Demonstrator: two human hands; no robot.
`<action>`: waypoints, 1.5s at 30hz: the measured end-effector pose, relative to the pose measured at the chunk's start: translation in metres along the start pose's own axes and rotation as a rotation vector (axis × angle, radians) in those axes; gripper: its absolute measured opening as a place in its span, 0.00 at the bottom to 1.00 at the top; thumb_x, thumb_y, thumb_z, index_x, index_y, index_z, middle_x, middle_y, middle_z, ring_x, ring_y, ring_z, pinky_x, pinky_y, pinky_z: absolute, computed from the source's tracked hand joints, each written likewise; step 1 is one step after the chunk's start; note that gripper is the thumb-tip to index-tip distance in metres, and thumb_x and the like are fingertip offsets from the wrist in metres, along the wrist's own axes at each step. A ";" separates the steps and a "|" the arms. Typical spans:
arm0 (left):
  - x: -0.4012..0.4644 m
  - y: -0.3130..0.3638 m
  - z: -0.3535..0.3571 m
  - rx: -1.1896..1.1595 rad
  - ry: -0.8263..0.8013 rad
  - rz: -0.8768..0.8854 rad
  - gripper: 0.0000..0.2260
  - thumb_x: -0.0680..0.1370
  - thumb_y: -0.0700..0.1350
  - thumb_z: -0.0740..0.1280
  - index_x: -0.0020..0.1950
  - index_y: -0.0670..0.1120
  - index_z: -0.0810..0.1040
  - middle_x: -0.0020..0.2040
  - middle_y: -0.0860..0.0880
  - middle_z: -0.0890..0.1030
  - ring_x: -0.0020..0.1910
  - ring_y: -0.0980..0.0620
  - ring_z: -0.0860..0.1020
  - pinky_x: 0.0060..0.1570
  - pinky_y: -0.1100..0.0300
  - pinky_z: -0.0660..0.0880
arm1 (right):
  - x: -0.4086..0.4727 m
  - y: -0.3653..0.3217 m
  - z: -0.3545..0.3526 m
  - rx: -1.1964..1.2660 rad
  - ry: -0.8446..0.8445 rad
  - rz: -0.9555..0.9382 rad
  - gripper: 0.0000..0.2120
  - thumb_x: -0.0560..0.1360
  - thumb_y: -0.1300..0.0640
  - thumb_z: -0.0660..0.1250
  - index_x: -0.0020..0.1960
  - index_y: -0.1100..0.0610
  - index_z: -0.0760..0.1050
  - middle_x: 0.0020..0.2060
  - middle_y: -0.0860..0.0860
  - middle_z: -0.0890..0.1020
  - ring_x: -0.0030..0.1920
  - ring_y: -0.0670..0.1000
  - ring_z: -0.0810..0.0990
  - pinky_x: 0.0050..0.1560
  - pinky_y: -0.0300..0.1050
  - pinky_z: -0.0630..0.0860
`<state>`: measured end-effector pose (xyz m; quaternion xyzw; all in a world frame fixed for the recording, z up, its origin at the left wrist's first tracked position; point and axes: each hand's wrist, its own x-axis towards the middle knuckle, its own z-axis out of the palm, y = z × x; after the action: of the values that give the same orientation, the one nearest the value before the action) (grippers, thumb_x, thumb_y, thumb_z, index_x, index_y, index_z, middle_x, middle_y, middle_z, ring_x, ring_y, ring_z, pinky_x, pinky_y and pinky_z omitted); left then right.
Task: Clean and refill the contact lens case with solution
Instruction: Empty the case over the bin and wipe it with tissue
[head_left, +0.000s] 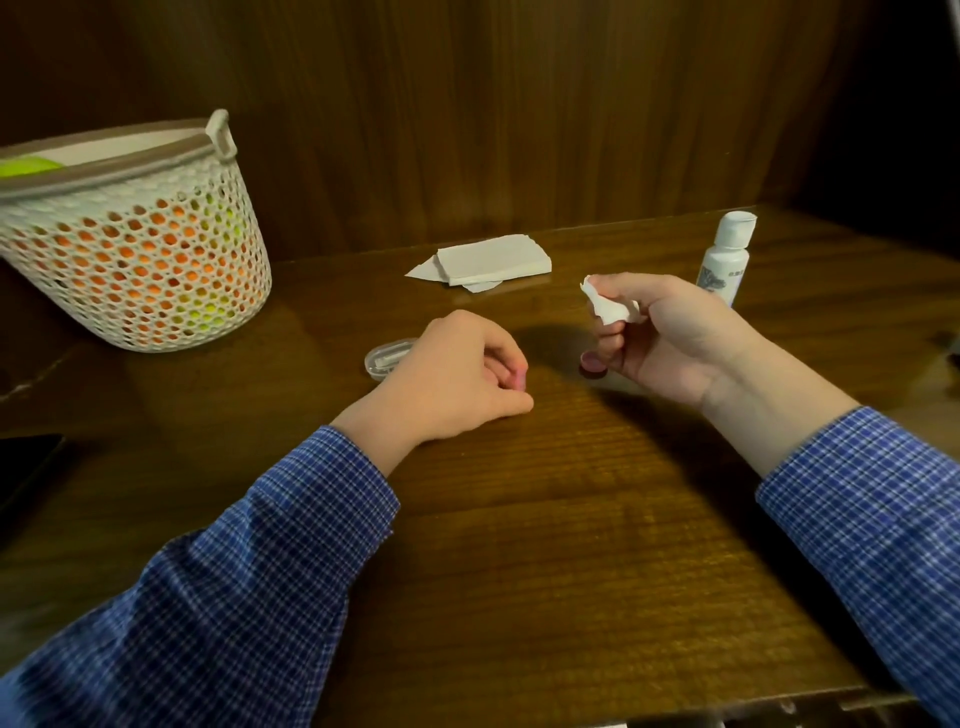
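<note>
My left hand (457, 374) rests on the wooden table with its fingers curled around something small and pink, mostly hidden. Behind that hand lies a clear plastic case part (387, 358) on the table. My right hand (670, 338) is raised a little and pinches a crumpled piece of white tissue (610, 304). A small dark pink cap (592, 364) sits on the table just under my right hand's fingers. The white solution bottle (724, 257) stands upright behind my right hand, its cap on.
A stack of folded white tissues (491, 262) lies at the back of the table (545, 519). A white perforated basket (130, 234) with orange and green items stands at the far left. A dark flat object (26, 462) lies at the left edge.
</note>
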<state>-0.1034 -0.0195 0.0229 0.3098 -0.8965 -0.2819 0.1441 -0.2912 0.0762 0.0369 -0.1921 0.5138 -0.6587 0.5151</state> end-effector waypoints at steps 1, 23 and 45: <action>0.001 0.001 0.002 -0.060 -0.002 -0.002 0.08 0.72 0.40 0.79 0.47 0.50 0.85 0.43 0.53 0.85 0.38 0.59 0.83 0.42 0.65 0.81 | 0.000 0.000 0.000 -0.001 0.005 0.001 0.12 0.74 0.60 0.75 0.55 0.59 0.78 0.39 0.54 0.77 0.25 0.45 0.74 0.29 0.39 0.76; 0.004 -0.004 -0.004 0.146 0.156 -0.044 0.20 0.78 0.56 0.72 0.68 0.52 0.79 0.56 0.56 0.78 0.46 0.64 0.75 0.50 0.65 0.75 | 0.010 0.004 0.007 -0.255 0.188 -0.068 0.05 0.80 0.62 0.64 0.55 0.55 0.74 0.44 0.56 0.77 0.35 0.49 0.74 0.26 0.39 0.74; -0.048 -0.066 -0.040 0.049 0.012 -0.052 0.22 0.78 0.45 0.75 0.70 0.55 0.76 0.49 0.61 0.79 0.41 0.65 0.81 0.33 0.74 0.74 | 0.125 0.017 0.073 -1.374 0.171 -0.522 0.08 0.77 0.51 0.70 0.54 0.51 0.79 0.45 0.48 0.81 0.44 0.48 0.80 0.39 0.42 0.79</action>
<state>-0.0177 -0.0485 0.0116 0.3382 -0.8940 -0.2615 0.1344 -0.2755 -0.0673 0.0164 -0.5352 0.7863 -0.3021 0.0636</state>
